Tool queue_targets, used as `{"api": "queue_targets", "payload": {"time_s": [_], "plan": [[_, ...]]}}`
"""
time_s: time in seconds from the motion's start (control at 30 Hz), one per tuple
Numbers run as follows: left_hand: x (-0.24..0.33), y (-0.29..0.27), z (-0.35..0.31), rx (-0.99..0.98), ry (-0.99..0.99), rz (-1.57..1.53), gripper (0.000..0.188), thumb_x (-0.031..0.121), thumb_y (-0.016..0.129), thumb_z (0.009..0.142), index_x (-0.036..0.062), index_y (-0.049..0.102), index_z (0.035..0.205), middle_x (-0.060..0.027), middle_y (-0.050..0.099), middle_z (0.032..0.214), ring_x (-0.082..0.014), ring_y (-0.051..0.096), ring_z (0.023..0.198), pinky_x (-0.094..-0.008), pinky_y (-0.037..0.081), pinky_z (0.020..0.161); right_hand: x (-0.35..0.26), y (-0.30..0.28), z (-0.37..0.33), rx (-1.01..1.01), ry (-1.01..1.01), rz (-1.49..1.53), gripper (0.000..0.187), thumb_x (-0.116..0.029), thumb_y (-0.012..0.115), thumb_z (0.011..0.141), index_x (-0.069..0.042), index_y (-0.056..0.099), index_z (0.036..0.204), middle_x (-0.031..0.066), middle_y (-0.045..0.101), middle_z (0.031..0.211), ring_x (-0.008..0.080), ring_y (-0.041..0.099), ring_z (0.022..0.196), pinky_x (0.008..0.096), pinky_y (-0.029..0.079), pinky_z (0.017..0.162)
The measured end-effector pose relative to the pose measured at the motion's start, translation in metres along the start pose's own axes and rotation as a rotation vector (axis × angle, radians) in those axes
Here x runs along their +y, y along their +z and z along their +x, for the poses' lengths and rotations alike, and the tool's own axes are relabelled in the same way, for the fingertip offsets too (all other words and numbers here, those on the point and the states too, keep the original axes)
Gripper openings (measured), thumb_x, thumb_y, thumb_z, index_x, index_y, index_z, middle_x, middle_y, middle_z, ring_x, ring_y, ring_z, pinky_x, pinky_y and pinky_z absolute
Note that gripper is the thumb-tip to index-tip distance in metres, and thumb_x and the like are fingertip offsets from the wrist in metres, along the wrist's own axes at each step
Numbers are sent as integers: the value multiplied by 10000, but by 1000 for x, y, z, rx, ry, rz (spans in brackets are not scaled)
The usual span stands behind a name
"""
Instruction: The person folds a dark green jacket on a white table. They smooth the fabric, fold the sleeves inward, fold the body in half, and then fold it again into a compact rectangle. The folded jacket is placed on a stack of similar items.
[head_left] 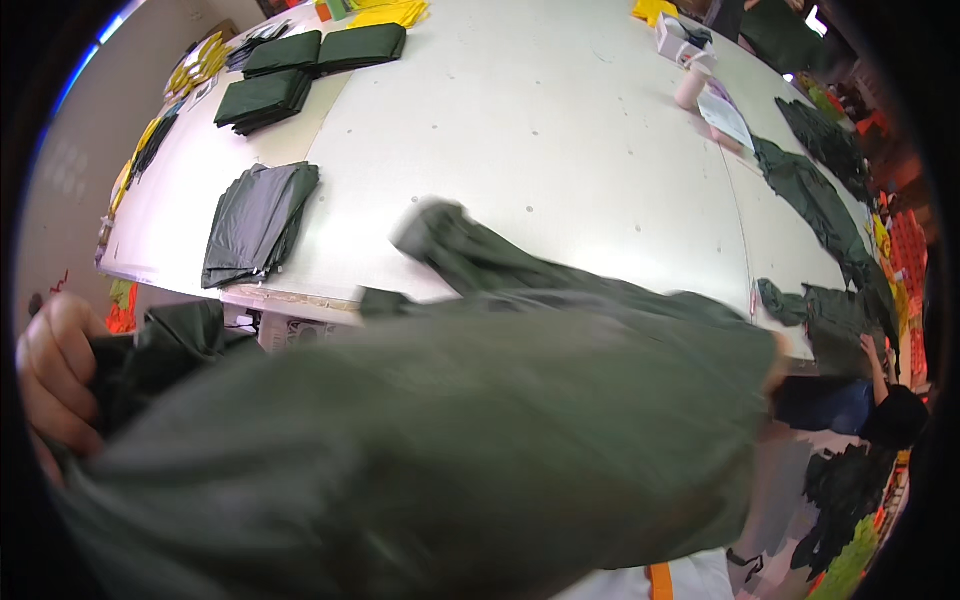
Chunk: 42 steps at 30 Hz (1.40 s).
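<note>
A large dark green rain jacket [480,420], glossy and blurred by motion, stretches across the front of the view. At the far left, my left hand [62,375] is closed round a bunched part of it. Only a sliver of my right hand [778,360] shows at the jacket's right edge; the cloth hides most of its fingers, but the jacket hangs stretched from there. One sleeve [440,235] points away over the white table [500,130].
A loosely folded dark green stack [262,222] lies on the table's left, with neater folded bundles [265,98] behind. A pale bottle [691,86] and a white box [684,42] stand far right. Another person [880,405] handles green garments [830,230] along the right edge.
</note>
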<state>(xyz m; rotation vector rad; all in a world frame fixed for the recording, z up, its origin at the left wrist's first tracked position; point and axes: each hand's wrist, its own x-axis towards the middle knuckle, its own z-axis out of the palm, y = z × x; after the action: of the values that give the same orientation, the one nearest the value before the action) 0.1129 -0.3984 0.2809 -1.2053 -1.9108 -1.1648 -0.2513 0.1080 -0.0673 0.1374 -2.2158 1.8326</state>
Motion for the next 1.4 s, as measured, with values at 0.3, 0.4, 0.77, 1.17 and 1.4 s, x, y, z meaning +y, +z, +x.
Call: {"api": "queue_targets", "payload": {"time_s": [0.3,0.4,0.77,1.17,1.4], "plan": [[29,100,-143,1164,-747,366,197,162,618,768,40,470,721,-82,537,662,-163,486,554,-263,396,519,-171,-40,183,10,-386,-542,279,-167,456,920,-12,513,1145,158,467,1194,260,465,1127,340,385,960],[6,126,-189,1282,-1169,305,270,118,644,669,-4,554,893,-83,608,847,-139,572,749,-222,442,674,-205,158,222,-291,-601,-492,308,-146,466,911,-18,494,1190,177,426,1262,283,434,1179,346,363,993],[-249,226,-220,409,-1565,811,1001,227,802,630,15,230,1424,-237,351,1386,-381,352,1271,-425,298,1059,4,457,58,-997,-952,-648,498,-182,572,861,-105,419,1329,186,289,1441,374,293,1301,506,251,1050],[-348,74,-376,961,-1897,1682,965,271,688,762,-14,76,1452,-259,262,1447,-381,332,1306,-452,300,1056,86,317,75,-1078,-576,-789,535,-279,577,880,-115,422,1365,180,294,1464,360,281,1343,493,223,1089],[-467,21,-328,522,-1549,1342,789,367,668,797,-55,329,1371,-254,468,1304,-379,443,1211,-422,345,1014,99,332,272,-355,-536,-473,197,-92,538,877,10,596,1035,155,609,1078,323,551,1046,398,414,934]]}}
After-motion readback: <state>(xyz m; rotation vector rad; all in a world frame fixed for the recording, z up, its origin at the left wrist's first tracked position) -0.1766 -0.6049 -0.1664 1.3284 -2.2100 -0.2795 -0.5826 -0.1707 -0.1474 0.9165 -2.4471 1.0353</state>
